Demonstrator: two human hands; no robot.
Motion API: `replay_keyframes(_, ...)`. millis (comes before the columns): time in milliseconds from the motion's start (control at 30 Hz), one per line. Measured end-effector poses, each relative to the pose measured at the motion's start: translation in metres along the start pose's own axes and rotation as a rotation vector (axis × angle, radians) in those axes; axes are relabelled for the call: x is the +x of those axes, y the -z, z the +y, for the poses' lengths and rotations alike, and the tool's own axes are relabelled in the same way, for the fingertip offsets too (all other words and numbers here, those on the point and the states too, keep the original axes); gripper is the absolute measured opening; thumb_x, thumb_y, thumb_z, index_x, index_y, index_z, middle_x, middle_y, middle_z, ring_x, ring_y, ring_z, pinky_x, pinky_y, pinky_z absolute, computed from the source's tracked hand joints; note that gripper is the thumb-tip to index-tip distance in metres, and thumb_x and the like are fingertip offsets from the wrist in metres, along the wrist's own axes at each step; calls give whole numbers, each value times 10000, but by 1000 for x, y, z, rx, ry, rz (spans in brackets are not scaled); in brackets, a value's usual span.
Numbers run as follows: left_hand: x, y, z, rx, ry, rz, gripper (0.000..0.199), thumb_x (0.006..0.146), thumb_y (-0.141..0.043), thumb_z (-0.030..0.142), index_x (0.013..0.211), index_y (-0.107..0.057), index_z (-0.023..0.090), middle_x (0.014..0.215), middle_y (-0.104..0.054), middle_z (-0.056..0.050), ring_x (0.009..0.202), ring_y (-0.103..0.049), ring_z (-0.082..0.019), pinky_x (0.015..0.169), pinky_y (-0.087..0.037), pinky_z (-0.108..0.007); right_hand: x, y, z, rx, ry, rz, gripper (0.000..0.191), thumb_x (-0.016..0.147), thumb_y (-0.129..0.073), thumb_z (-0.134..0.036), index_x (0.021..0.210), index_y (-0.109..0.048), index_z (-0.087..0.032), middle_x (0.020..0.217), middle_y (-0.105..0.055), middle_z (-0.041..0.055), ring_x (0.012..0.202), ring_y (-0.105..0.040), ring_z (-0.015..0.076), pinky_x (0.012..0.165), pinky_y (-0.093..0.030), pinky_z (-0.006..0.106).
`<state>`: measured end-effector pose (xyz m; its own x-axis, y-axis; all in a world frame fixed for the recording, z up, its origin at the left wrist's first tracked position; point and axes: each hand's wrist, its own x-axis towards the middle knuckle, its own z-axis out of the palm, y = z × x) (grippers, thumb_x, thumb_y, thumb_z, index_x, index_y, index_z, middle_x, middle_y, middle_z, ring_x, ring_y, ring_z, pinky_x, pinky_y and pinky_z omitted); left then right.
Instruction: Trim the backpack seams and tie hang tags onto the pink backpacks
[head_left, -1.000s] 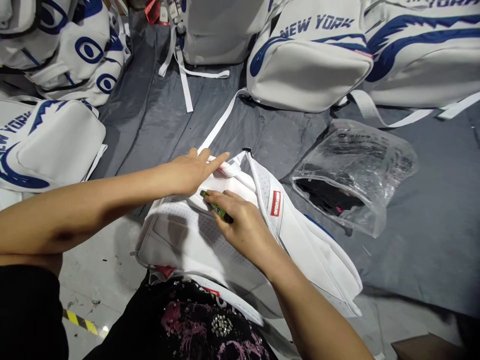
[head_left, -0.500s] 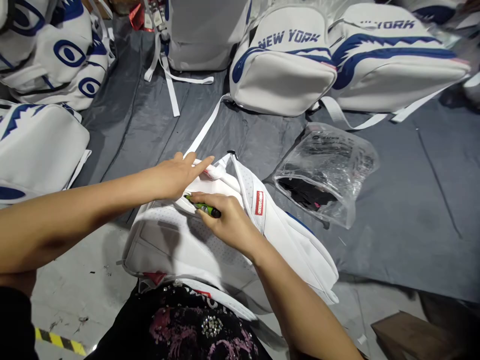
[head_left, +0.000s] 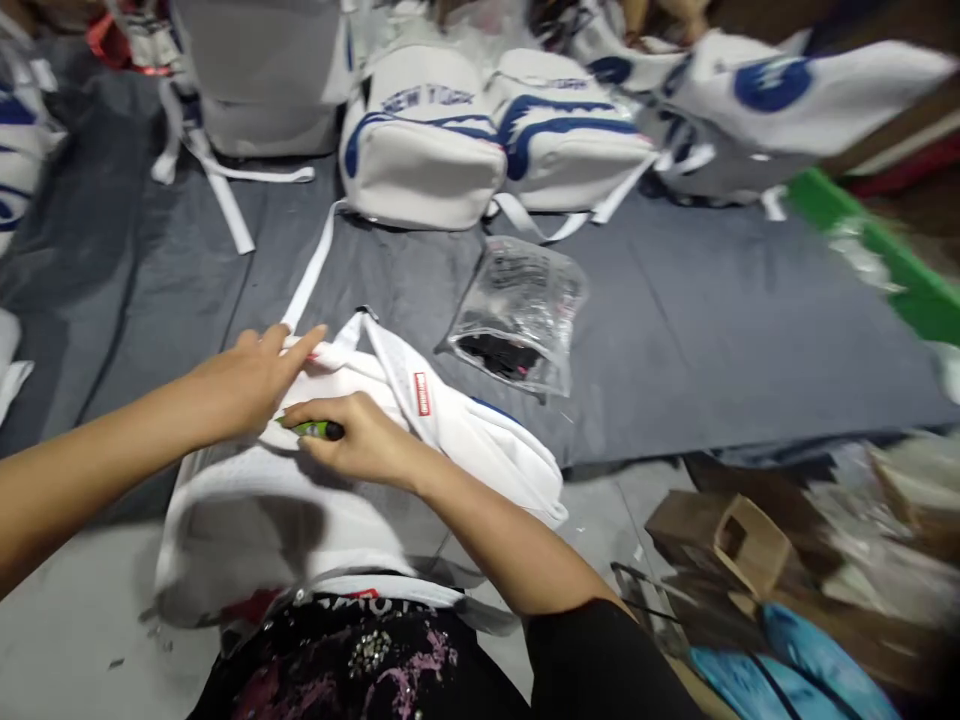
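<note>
A white backpack (head_left: 487, 450) lies on its side before me, partly over the near table edge, with a small red label on its strap. My left hand (head_left: 251, 385) is on its upper edge, one digit stretched out and the other fingers bent over the far side, gripping the fabric. Close beside it, my right hand (head_left: 360, 435) is closed around a slim green tool (head_left: 311, 429) with a black end. The tool's tip meets the white fabric near my left hand; its exact kind is unclear.
White-and-blue backpacks (head_left: 424, 170) stand along the far side of the grey-covered table (head_left: 675, 330). A clear plastic bag (head_left: 525, 290) with dark contents lies right of my backpack. Cardboard boxes (head_left: 690, 530) and blue patterned items (head_left: 780, 670) are at lower right. A green edge (head_left: 885, 260) borders the right.
The view has swung to the right, so more of the table's right side and the boxes show. Both hands stay at the same part of the backpack, the green tool still held.
</note>
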<state>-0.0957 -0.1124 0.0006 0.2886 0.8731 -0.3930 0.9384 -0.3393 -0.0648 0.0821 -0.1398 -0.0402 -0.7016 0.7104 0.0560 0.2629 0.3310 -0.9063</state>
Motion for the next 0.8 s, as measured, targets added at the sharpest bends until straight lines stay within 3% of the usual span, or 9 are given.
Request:
replay_keyframes(133, 6, -8, -8, -13, -22, 53, 831, 852, -468, 98, 1616, -156, 194, 1409, -456, -215, 1077, -560, -387, 837, -515, -462, 12, -2, 7, 35, -31, 60, 242, 846, -619, -101, 1053, -734, -152, 980, -770, 36, 811, -656, 119, 815, -500, 259)
replay_keyframes(200, 8, -13, -11, -22, -28, 118, 813, 856, -469, 87, 1611, -190, 199, 1410, -471, -207, 1077, -564, -383, 854, -509, -472, 8, 9, 3, 136, -13, 47, 204, 840, -641, -124, 1015, -740, -159, 937, -762, 15, 791, -642, 112, 798, -499, 256)
replay_keyframes(267, 8, -17, -13, -27, -35, 154, 820, 854, -482, 85, 1612, -193, 204, 1424, -469, -200, 1082, -563, -371, 870, -507, -470, -7, 30, -4, 230, 37, 129, 176, 839, -645, -160, 988, -737, -175, 947, -756, 6, 833, -656, 124, 825, -510, 277)
replay_keyframes(367, 8, -20, -13, -18, -48, 177, 821, 854, -486, 92, 1612, -195, 216, 1433, -463, -189, 1065, -559, -360, 853, -514, -464, -45, 75, -1, 162, 132, 540, 210, 865, -542, -156, 991, -702, -207, 1038, -741, 22, 993, -667, 161, 916, -509, 334)
replay_keyframes(467, 8, -22, -12, -3, -35, 187, 824, 850, -459, 82, 1613, -191, 237, 1432, -466, -181, 1047, -560, -364, 792, -527, -453, -79, 122, 34, -281, 17, 907, 243, 889, -450, -137, 960, -674, -202, 955, -716, 46, 941, -659, 180, 872, -508, 330)
replay_keyframes(533, 8, -22, -12, 3, -35, 186, 839, 835, -453, 67, 1614, -189, 234, 1438, -461, -187, 1054, -564, -370, 760, -534, -441, -88, 146, 67, -676, -166, 730, 251, 873, -471, -132, 979, -695, -167, 975, -719, 89, 935, -660, 211, 841, -502, 327)
replay_keyframes(600, 7, -21, -11, 8, -41, 191, 840, 829, -454, 60, 1612, -196, 224, 1445, -457, -193, 1068, -566, -375, 762, -537, -442, -85, 163, 97, -1000, -343, 401, 349, 896, -445, -116, 1149, -684, -137, 1159, -706, 136, 1000, -661, 228, 844, -487, 323)
replay_keyframes(667, 7, -18, -11, 5, -43, 188, 831, 834, -447, 57, 1612, -196, 210, 1457, -448, -200, 1088, -564, -375, 806, -535, -456, -72, 172, 117, -1177, -432, 180, 465, 932, -381, -100, 1353, -577, -126, 1369, -616, 169, 1057, -654, 235, 867, -471, 333)
replay_keyframes(800, 6, -9, -5, -21, 27, 69, 889, 818, -509, 74, 1622, -154, 209, 1520, -387, -195, 1169, -536, -384, 910, -518, -464, -44, 177, 132, -1248, -498, 99, 521, 952, -279, -76, 1436, -466, -31, 1475, -494, 275, 997, -679, 273, 781, -484, 370)
